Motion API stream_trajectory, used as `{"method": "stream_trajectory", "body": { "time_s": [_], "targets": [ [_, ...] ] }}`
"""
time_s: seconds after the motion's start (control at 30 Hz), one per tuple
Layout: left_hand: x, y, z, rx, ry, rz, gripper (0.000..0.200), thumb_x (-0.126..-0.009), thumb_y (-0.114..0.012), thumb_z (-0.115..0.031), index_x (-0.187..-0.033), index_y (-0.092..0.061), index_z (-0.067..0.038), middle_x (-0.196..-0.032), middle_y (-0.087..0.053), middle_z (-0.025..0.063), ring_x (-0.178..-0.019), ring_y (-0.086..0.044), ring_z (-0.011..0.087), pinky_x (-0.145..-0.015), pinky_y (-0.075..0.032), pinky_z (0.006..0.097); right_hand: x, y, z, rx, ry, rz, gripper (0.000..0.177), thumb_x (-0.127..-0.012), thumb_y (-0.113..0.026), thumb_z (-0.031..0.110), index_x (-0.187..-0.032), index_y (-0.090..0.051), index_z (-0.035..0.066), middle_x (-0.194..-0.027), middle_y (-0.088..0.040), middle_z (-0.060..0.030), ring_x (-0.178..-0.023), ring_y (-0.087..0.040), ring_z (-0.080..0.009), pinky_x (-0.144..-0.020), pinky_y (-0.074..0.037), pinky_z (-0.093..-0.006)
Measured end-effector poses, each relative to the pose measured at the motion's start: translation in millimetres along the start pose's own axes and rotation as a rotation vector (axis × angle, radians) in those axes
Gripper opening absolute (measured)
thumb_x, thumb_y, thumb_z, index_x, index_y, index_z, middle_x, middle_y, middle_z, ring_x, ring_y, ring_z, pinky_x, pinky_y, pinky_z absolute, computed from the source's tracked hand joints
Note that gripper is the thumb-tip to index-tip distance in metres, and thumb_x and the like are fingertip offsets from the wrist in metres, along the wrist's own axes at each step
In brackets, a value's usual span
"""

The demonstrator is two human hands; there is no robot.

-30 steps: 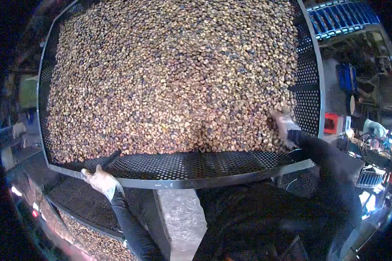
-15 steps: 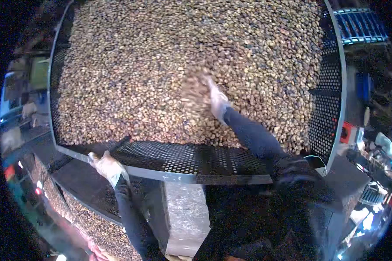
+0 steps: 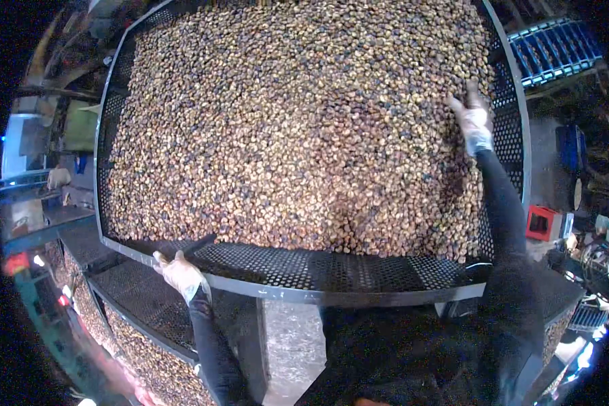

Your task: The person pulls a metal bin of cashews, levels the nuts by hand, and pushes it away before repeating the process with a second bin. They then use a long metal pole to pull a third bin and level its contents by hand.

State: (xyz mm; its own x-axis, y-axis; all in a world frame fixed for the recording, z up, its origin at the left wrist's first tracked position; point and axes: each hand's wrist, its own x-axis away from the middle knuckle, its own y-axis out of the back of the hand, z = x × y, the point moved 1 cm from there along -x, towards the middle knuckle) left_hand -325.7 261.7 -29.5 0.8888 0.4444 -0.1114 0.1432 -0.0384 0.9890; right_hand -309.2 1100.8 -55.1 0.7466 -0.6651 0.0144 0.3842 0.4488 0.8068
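— Brown and yellowish beans (image 3: 298,122), thousands of them, lie in one thick layer over the black perforated metal tray (image 3: 331,267). Where are the hands?

— The left hand (image 3: 181,274), in a pale glove, sits at the tray's near left corner. Its fingers (image 3: 164,259) are clenched over the grey rim there.

— And the other one?

— The right hand (image 3: 472,118), gloved too, lies on the beans by the tray's far right edge, at the end of a dark sleeve (image 3: 501,196) stretched along that side. Its fingers (image 3: 472,91) are spread and released, flat on the beans. They grip nothing that I can see.

— Do the beans cover the whole tray?

— Nearly. A bare strip of holed metal shows along the tray's near edge, and a narrower one runs down its right side.

— What stands around the tray?

— Below its near left corner is a second perforated tray (image 3: 142,304) with more beans on it. Under the middle of the near edge stands a grey concrete post (image 3: 294,338). To the right of the tray sits a red plastic crate (image 3: 541,223), and beyond the far right corner there is a blue slatted rack (image 3: 555,44).

— Anything off the tray's left side?

— Pale shapes, too blurred to tell.
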Motion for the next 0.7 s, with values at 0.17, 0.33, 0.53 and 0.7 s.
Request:
{"method": "stream_trajectory", "body": {
  "time_s": [0.17, 0.33, 0.53, 0.7],
  "targets": [
    [1.0, 5.7, -2.6, 0.094, 0.013, -0.011, 0.037, -0.103, -0.065, -0.017, -0.133, -0.072, 0.003, -0.171, -0.042, 0.0286, -0.162, -0.029, 0.0486, -0.132, -0.031, 0.0484, -41.5, -19.0, -74.6, 0.127, 0.164, -0.254, 0.087, -0.100, -0.081, 0.043, -0.166, -0.043, 0.002, -0.164, -0.053, -0.0231, -0.141, -0.059, -0.0302, -0.116, -0.050, -0.0385],
    [5.0, 12.0, -28.3, 0.512, 0.221, -0.065, 0.058, -0.099, -0.066, 0.000, -0.155, -0.055, 0.003, -0.171, -0.044, 0.0266, -0.159, -0.040, 0.0392, -0.131, -0.031, 0.0454, -55.1, -108.1, -66.5, 0.121, 0.014, -0.158, 0.081, -0.101, -0.074, 0.060, -0.152, -0.058, -0.001, -0.144, -0.068, -0.0287, -0.125, -0.069, -0.0387, -0.107, -0.055, -0.0420],
    [7.4, 13.1, -22.7, 0.354, 0.101, -0.034, 0.072, -0.100, -0.067, 0.003, -0.165, -0.036, 0.009, -0.170, -0.043, 0.0257, -0.156, -0.043, 0.0338, -0.131, -0.029, 0.0423, -14.4, -224.0, 42.4, -0.148, -0.077, 0.036, 0.066, -0.097, -0.073, 0.070, -0.103, -0.075, 0.004, -0.079, -0.073, -0.0087, -0.065, -0.063, -0.0232, -0.064, -0.055, -0.0424],
    [6.7, 10.8, -20.3, 0.446, 0.137, -0.033, 0.073, -0.099, -0.067, 0.004, -0.165, -0.036, 0.010, -0.170, -0.044, 0.0253, -0.154, -0.045, 0.0305, -0.130, -0.030, 0.0398, 31.3, -309.3, 134.7, -0.015, 0.191, 0.739, 0.072, -0.102, -0.065, 0.067, -0.148, -0.064, 0.012, -0.130, -0.076, -0.0150, -0.115, -0.072, -0.0212, -0.103, -0.057, -0.0372]
  ]
}}
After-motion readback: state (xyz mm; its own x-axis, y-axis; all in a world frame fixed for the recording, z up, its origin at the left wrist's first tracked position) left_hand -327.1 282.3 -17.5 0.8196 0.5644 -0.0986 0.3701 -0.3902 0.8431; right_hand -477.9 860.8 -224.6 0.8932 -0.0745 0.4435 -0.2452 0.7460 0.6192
